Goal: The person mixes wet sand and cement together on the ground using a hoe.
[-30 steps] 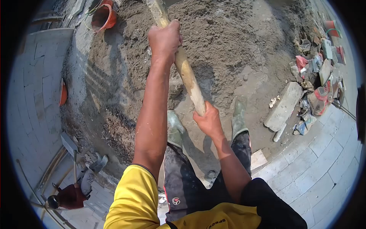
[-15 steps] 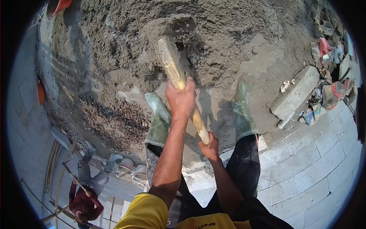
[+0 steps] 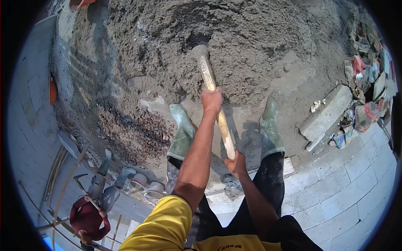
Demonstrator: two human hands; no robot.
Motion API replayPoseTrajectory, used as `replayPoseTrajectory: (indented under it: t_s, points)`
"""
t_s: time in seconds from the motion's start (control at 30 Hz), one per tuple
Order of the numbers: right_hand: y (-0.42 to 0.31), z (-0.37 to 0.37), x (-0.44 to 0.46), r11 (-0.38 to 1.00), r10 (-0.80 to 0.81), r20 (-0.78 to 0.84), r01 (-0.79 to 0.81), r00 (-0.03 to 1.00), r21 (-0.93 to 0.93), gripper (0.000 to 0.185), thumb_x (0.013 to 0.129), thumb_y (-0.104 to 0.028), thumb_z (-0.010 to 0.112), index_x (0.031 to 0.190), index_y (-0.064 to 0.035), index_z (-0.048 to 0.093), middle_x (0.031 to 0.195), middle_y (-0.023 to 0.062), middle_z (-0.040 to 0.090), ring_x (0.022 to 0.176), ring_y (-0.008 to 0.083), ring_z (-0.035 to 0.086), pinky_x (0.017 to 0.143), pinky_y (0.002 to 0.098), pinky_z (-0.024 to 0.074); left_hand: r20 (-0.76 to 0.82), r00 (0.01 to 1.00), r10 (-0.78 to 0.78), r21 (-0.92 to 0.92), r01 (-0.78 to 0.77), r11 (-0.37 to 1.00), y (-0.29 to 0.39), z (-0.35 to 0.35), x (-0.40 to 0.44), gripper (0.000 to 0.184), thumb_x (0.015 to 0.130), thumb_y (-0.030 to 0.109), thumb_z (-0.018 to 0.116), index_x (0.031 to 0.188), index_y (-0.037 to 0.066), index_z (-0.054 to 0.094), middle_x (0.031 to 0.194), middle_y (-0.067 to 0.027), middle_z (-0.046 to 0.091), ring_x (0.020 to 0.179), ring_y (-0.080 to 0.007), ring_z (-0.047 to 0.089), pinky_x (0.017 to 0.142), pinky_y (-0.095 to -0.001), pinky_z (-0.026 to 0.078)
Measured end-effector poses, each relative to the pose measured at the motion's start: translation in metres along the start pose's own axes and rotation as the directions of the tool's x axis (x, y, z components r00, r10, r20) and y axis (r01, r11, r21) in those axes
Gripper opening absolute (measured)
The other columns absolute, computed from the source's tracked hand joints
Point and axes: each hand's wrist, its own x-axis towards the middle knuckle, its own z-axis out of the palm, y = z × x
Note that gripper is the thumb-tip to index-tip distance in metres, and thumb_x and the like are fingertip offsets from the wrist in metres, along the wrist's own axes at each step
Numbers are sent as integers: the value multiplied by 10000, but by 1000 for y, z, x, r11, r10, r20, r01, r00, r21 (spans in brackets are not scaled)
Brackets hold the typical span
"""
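Observation:
A hoe with a mortar-smeared wooden handle (image 3: 224, 127) reaches forward from between my legs. My left hand (image 3: 212, 101) is closed round the middle of the handle. Lower down, my right hand (image 3: 236, 163) grips its butt end. The far end of the hoe is caked in grey mix and sits at the wet mortar heap (image 3: 247, 54), so its blade is mostly hidden. My green rubber boots (image 3: 183, 134) stand apart on either side of the handle.
Reddish gravel (image 3: 130, 134) lies left of my boots, with buckets (image 3: 155, 190) below it. At lower left a person (image 3: 88, 215) in a dark red top holds a long-handled tool. A concrete slab (image 3: 326, 113) and crumpled bags (image 3: 368, 111) lie right, beside block paving (image 3: 339, 184).
The hoe's far end has shifted down and right in view, its handle now steeper. Both hands stay on it and have moved slightly right. The other person's tool has moved too.

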Motion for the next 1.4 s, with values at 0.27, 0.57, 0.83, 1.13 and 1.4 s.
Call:
replayPoseTrajectory:
  t_s: [0.27, 0.57, 0.83, 1.13, 1.4]
  points:
    - [-164, 22, 68, 908, -413, 141, 419, 900, -13, 297, 716, -156, 710, 946, -9, 591, 817, 248, 659, 816, 436, 665, 709, 486, 513, -354, 793, 495, -128, -566, 815, 205, -124, -65, 219, 914, 125, 625, 735, 19, 556, 551, -44, 543, 424, -107, 479, 406, -272, 373]
    - [-51, -26, 28, 976, 19, 109, 5, 994, -216, 362, 695, -125, 717, 1012, 24, 627, 944, 263, 688, 931, 412, 678, 791, 444, 535, -43, 992, -117, -179, 108, 978, 22, -26, 31, 146, 859, 118, 629, 792, 1, 573, 604, -50, 558, 472, -150, 543, 432, -299, 413]
    - [-118, 7, 18, 923, -240, 252, 300, 938, -240, 381, 702, -143, 736, 1043, -23, 618, 896, 234, 691, 876, 415, 677, 755, 465, 541, -378, 901, 214, -349, -352, 868, 125, -159, -80, 135, 931, 78, 619, 929, 0, 510, 601, -39, 544, 464, -112, 511, 426, -272, 403]
    - [-94, -12, 50, 873, -65, 156, 132, 986, -470, 338, 729, -174, 678, 1005, 12, 623, 907, 272, 683, 900, 427, 677, 787, 469, 541, -140, 951, -277, -439, 191, 878, -3, -75, 74, 87, 815, 43, 572, 806, -42, 556, 637, -76, 557, 483, -152, 534, 429, -311, 449]
    - [-21, -14, -3, 937, -271, 22, 269, 962, -225, 355, 699, -110, 719, 1016, -7, 597, 874, 223, 697, 869, 387, 704, 745, 441, 544, -146, 984, 97, -392, -148, 908, 80, -91, -110, 171, 850, 95, 665, 954, 0, 568, 757, -41, 611, 651, -97, 565, 569, -271, 466]
